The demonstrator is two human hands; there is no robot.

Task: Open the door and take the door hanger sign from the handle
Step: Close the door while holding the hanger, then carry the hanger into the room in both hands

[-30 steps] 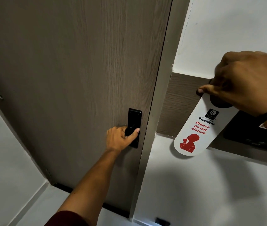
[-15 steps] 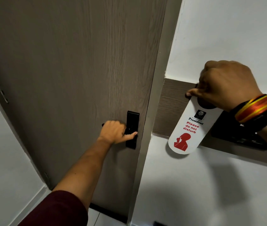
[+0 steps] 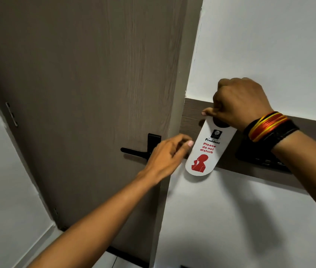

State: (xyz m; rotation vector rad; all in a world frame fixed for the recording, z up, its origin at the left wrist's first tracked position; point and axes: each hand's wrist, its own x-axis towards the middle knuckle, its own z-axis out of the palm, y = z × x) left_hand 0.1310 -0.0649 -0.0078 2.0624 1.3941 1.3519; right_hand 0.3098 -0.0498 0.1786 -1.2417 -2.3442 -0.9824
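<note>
Door hanger sign [image 3: 204, 151]: thin white card, rounded at the bottom, red "Please do not disturb" lettering and a red figure; judged light, fairly stiff but bendable, smooth-faced, liable to crease or tear at the narrow band around its hanging hole. Best taken at that top band, pinched flat, not at the loose lower end. Held there now: right hand [image 3: 240, 104] clenched over the sign's top, thumb [image 3: 208, 113] pressed along its upper edge, sign hanging tilted below the fist, lower end swung leftward. Placed right of the door frame [image 3: 176, 122], in front of the brown wall strip [image 3: 191, 117], clear of the black handle [image 3: 134, 151] on the door [image 3: 76, 84]. Left hand [image 3: 164, 157] loose, fingers half curled, grasping nothing, off the handle and just left of the sign's lower half, fingertips [image 3: 190, 144] close to its edge; contact cannot be told. Door appears shut against the frame. Sign already off the handle, so the taking judged done. Threads [image 3: 267, 125] banded on the right wrist; dark fitting [image 3: 259, 157] on the strip right of the sign, partly hidden by the forearm.
</note>
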